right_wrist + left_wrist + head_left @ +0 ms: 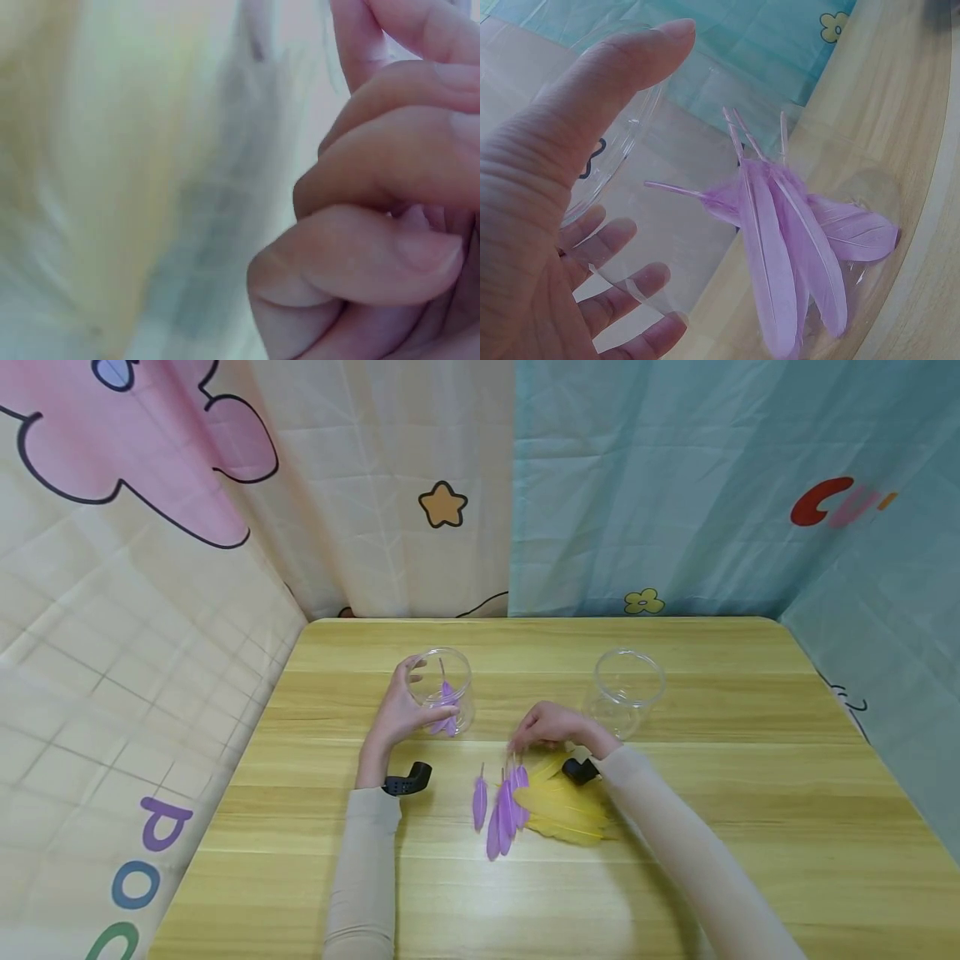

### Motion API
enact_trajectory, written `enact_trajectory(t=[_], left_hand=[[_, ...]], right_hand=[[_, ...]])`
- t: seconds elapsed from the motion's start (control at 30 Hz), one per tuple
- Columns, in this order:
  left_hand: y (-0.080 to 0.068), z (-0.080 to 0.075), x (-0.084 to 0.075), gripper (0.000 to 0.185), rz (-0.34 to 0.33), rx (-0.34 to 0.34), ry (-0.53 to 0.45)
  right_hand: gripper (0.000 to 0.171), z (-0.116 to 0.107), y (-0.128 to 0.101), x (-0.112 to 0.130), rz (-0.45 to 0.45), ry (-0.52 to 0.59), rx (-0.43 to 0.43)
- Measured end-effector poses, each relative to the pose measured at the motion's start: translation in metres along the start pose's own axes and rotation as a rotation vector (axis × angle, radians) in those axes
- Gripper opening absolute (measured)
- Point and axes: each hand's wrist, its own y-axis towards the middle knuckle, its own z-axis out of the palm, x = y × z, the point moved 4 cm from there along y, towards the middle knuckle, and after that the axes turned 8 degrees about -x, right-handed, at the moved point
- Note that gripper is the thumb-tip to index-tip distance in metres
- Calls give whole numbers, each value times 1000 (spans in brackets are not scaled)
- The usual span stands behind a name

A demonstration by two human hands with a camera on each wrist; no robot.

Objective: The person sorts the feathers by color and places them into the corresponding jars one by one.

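The left hand (401,706) grasps the clear jar (444,689) from its left side; purple feathers (780,240) stand inside, quills up. The right hand (551,727) curls its fingers (360,255) over the loose purple feathers (498,806) on the table (750,793), quills pointing far; whether it pinches one, I cannot tell.
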Motion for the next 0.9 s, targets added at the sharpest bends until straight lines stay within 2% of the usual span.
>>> enact_trajectory(t=[0.13,0.37,0.5,0.73,0.9], left_hand=[[0,1,-1,110,-2,3,-1],[1,1,0,110,-13,-3,-11],[1,1,1,110,-8,-4,-13],[0,1,1,110,-3,-3,-14],[1,1,1,110,5,-2,-17]], right_hand=[[22,-11,0,2,-18,22,-67],[30,-30,-2,12,-29,113,-277],[33,-38,-5,21,-48,159,-362],[29,-45,-11,49,-87,233,-453],[30,-50,-6,56,-102,336,-511]])
